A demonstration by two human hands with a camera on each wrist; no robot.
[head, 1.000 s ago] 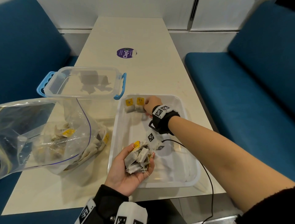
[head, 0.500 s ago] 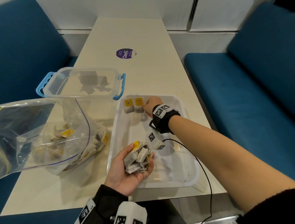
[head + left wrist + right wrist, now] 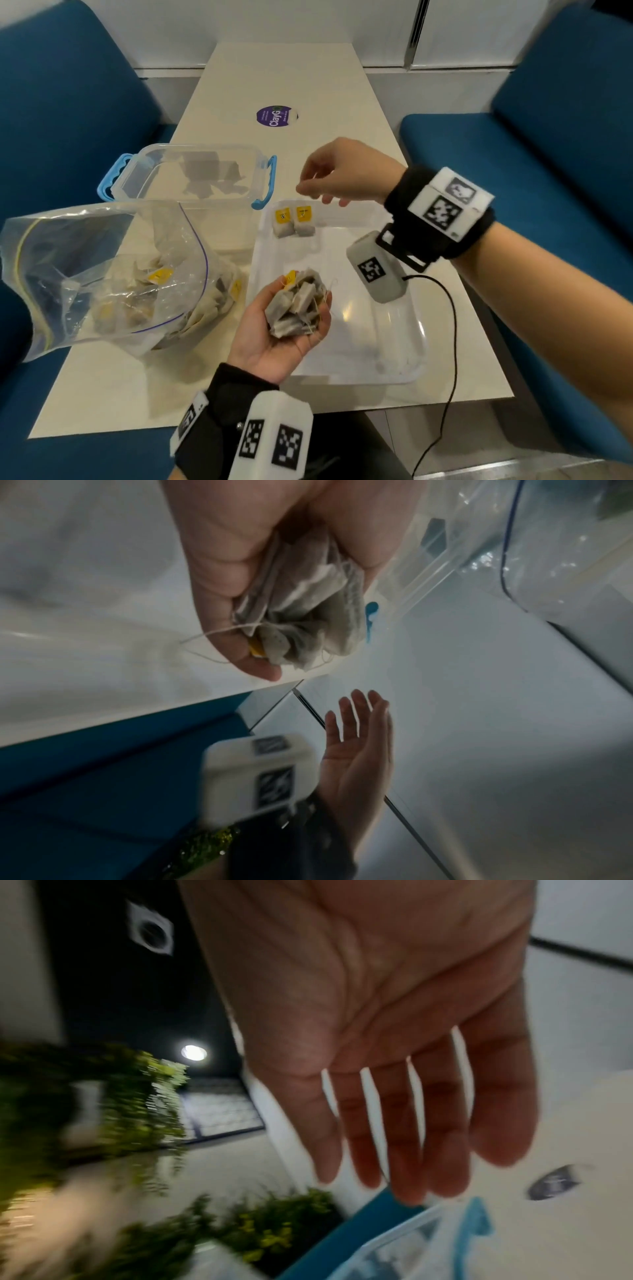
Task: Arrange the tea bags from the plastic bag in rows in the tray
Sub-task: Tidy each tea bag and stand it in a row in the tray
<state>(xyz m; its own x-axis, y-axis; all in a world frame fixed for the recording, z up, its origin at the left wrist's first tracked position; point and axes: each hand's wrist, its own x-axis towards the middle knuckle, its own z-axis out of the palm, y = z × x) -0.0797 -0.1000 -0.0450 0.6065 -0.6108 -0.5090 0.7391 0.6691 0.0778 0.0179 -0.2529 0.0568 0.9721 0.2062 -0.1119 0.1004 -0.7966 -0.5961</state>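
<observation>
You're mid-row: two bags are sitting side by side at the tray's far left corner. Your right hand is hovering empty, fingers loose. Your left hand is cupping the clump. Next, I'd say: pinch one bag out, untangle its string.

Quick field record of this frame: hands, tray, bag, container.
left hand: palm up over tray's near left edge, cupping a clump of tea bags
right hand: empty, fingers straight, above tray's far edge
tray: two tea bags side by side, far-left corner
plastic bag: left of tray, more tea bags inside
clear container: blue handles, behind bag
</observation>
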